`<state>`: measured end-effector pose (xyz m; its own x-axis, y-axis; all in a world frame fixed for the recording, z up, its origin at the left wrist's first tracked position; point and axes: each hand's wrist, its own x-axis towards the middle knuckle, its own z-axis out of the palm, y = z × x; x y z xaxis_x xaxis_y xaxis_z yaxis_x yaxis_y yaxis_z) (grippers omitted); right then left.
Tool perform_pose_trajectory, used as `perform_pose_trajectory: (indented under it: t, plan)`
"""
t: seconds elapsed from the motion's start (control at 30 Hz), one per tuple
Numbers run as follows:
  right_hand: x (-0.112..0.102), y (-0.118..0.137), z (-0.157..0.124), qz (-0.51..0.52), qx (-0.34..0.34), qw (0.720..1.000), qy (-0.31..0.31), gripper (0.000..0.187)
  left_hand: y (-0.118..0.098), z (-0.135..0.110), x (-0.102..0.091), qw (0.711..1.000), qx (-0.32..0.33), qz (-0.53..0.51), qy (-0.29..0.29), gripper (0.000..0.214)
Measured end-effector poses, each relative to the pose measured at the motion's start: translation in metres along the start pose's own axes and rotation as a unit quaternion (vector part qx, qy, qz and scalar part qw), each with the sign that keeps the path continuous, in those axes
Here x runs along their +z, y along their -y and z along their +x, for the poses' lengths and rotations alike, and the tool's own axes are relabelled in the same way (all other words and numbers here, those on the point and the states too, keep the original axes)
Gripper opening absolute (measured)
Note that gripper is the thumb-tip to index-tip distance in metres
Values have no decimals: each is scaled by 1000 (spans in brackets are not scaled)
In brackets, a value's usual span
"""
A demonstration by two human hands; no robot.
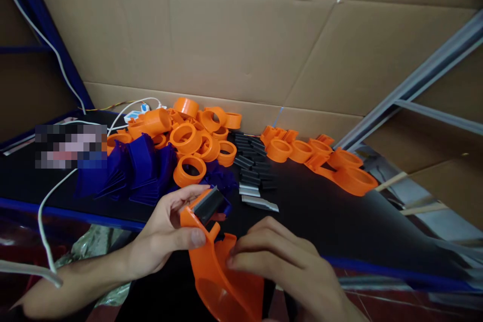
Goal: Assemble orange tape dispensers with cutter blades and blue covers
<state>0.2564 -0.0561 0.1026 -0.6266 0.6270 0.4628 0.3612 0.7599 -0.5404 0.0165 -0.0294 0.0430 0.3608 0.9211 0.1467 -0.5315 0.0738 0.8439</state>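
Note:
An orange packing tape dispenser [209, 271] is held over the table's front edge, tilted, with a black piece [207, 205] along its head. My left hand [169, 234] grips it near the head, thumb on top; part of a dark blue piece shows behind the fingers. My right hand [287, 266] has its fingers curled against the inner orange side; its thumb is mostly hidden. Just beyond lie black strips [249, 178] and a few silver strips [260, 203].
Orange dispenser bodies and rings [184, 138] are heaped at the back, with more orange dispensers [320, 153] to the right. Stacked dark blue plastic pieces [143, 166] lie at left. A white cable [41, 211] hangs over the left edge. Cardboard [226, 45] walls the back.

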Motion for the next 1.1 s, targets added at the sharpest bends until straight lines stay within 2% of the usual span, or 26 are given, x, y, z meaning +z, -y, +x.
perform_pose_trajectory:
  t: [0.1, 0.2, 0.27, 0.37, 0.43, 0.5, 0.57, 0.67, 0.73, 0.8, 0.87, 0.97, 1.03, 1.1]
  plan:
    - [11, 7, 5, -64, 2, 998, -7, 26, 0, -2, -1, 1000, 6, 25, 1, 58]
    - [18, 8, 8, -84, -19, 996, -30, 8, 0, -2, -2, 999, 9, 48, 13, 55]
    - [18, 8, 8, -77, -32, 995, -53, 11, 0, -2, -1, 998, 27, 43, 24, 57]
    - [11, 6, 9, -31, -30, 995, -95, 17, -1, 0, 3, 997, 38, -10, 63, 72]
    - [7, 3, 12, 32, -2, 991, -130, 13, -3, 0, 6, 994, 33, -46, 90, 81]
    - [6, -1, 16, 119, 41, 981, -147, 4, -3, 1, 6, 992, 36, -69, 97, 76]
    - [10, -6, 21, 202, 88, 968, -117, 11, -3, 1, 5, 991, 30, -89, 93, 68]
    - [19, -14, 28, 261, 132, 956, -24, 16, -2, 3, -2, 986, 5, -135, 103, 61]
    - [20, -18, 33, 228, 128, 965, 4, 18, -3, 5, -7, 980, 11, -173, 95, 52]
    - [14, -22, 42, 150, 113, 982, -2, 26, -6, 6, -9, 975, 13, -208, 74, 46]
    - [5, -27, 58, 60, 103, 993, -10, 34, -10, 6, -8, 970, 8, -229, 80, 46]
    - [2, -35, 100, -63, 65, 996, 25, 30, -15, 5, -1, 963, 4, -227, 146, 46]
    - [13, -38, 134, -143, 23, 988, 51, 26, -15, 3, 4, 955, -18, -225, 191, 51]
    - [32, -35, 164, -230, 3, 971, 56, 31, -15, 0, 7, 948, -58, -229, 214, 58]
